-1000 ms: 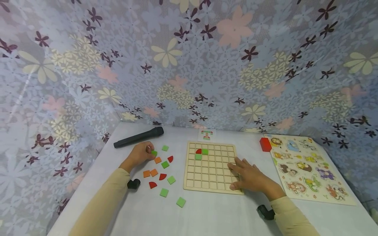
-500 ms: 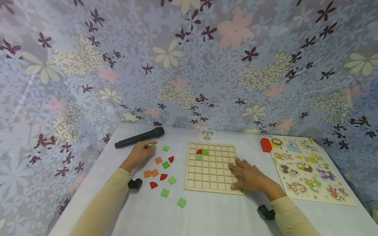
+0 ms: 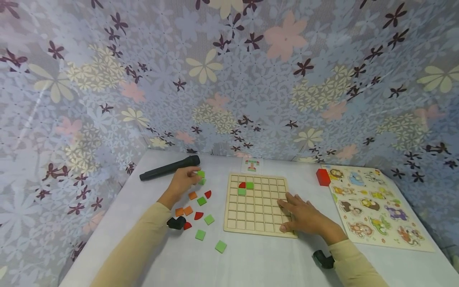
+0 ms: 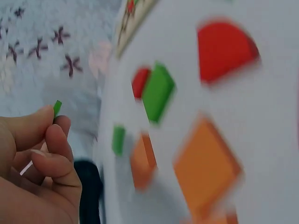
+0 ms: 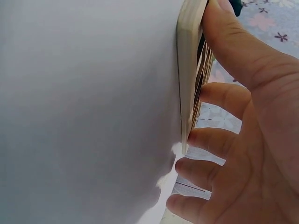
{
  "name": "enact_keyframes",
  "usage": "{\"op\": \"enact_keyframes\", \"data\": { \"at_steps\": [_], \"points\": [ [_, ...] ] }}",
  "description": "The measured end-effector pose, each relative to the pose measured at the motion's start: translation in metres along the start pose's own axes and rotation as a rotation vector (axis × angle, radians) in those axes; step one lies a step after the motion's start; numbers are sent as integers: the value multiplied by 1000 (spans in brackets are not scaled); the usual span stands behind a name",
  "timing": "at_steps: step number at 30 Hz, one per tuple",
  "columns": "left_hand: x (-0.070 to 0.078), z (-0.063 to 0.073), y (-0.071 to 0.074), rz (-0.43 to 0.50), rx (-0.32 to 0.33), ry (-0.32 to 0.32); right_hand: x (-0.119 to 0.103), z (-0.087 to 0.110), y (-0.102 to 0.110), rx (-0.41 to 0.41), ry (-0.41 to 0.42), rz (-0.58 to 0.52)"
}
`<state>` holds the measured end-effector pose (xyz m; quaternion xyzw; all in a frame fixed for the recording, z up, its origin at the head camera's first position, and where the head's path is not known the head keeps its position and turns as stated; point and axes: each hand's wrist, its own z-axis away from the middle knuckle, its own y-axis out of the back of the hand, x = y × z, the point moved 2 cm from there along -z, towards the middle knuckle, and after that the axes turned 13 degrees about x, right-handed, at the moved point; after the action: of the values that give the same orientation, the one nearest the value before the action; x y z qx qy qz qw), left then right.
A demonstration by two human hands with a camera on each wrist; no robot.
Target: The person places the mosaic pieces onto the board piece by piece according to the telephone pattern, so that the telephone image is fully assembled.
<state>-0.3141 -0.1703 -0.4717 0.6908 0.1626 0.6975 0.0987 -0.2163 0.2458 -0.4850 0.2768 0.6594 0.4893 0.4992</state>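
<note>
My left hand [image 3: 183, 182] pinches a green square tile [image 4: 57, 108] between thumb and fingertips, above the loose pieces on the left. In the head view that tile overlaps another green tile [image 3: 203, 181] on the table. Spread fingers of my right hand [image 3: 305, 215] rest on the right edge of the wooden grid board [image 3: 247, 215]; the right wrist view shows its thumb and fingertips at the board's edge [image 5: 189, 60]. Near the board's upper left lie a red quarter-circle [image 3: 242, 185], a green tile [image 3: 250, 185] beside it and another green tile [image 3: 242, 191] below.
Orange squares [image 3: 188, 210], red quarter-circles [image 3: 199, 215] and several green tiles [image 3: 220, 246] are scattered left of the board. A pattern card [image 3: 252, 165] lies behind it. A black microphone-shaped object [image 3: 170, 168] is at back left; a red block [image 3: 323, 177] and an animal puzzle board [image 3: 376, 211] are at right.
My left hand has lifted the green tile from the table's left side and carried it to the right. The right hand stays at the board's edge.
</note>
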Motion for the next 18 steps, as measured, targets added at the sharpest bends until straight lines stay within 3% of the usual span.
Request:
{"op": "enact_keyframes", "data": {
  "at_steps": [9,18],
  "points": [
    [33,3,-54,71,-20,18,1,0,0,17,11,-1],
    [40,1,-103,138,-71,48,2,1,-1,13,1,-8]
  ]
}}
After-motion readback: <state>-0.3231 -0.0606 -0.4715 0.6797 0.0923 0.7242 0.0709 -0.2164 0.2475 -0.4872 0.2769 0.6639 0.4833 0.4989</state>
